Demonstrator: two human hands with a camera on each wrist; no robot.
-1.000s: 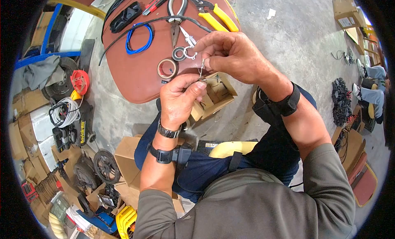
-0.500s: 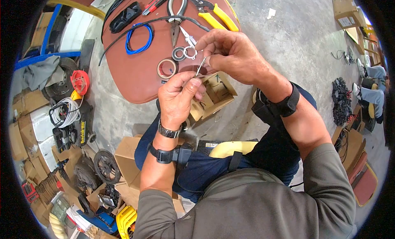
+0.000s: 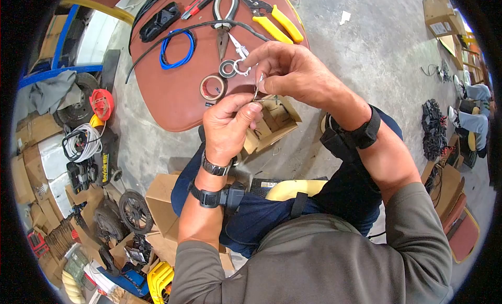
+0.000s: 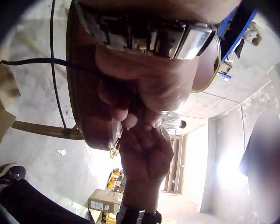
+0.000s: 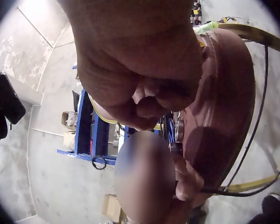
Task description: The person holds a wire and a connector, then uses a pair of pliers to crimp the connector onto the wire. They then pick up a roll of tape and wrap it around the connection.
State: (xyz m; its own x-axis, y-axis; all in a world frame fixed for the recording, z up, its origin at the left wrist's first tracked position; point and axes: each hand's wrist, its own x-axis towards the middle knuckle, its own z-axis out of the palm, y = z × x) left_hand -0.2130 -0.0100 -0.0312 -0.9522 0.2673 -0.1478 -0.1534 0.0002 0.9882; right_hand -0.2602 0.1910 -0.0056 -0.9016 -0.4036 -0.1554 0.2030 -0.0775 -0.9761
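Note:
In the head view my left hand (image 3: pixel 227 123) pinches the lower end of thin, silvery wire strands (image 3: pixel 255 93) between thumb and forefinger. Just above it, my right hand (image 3: pixel 293 74) holds the upper part with thumb and fingertips. A black cable (image 4: pixel 32 61) runs into the left hand in the left wrist view; the fingers hide its end. Beyond the hands, on a reddish-brown padded top (image 3: pixel 167 102), lie small white scissors (image 3: pixel 238 45), a tape roll (image 3: pixel 223 88) and a smaller dark roll (image 3: pixel 222 70).
Long-nose pliers (image 3: pixel 221 40), yellow-handled wire strippers (image 3: pixel 269 27), a blue wire coil (image 3: pixel 163 53) and a red utility knife (image 3: pixel 197 4) lie farther back. Below the hands stands an open cardboard box (image 3: pixel 285 131). Wheels, boxes and a red helmet (image 3: pixel 101 105) crowd the left floor.
The strands tilted to the right half a second ago and now stand nearly upright again. My right hand rose slightly, then came back down; both hands kept their pinch.

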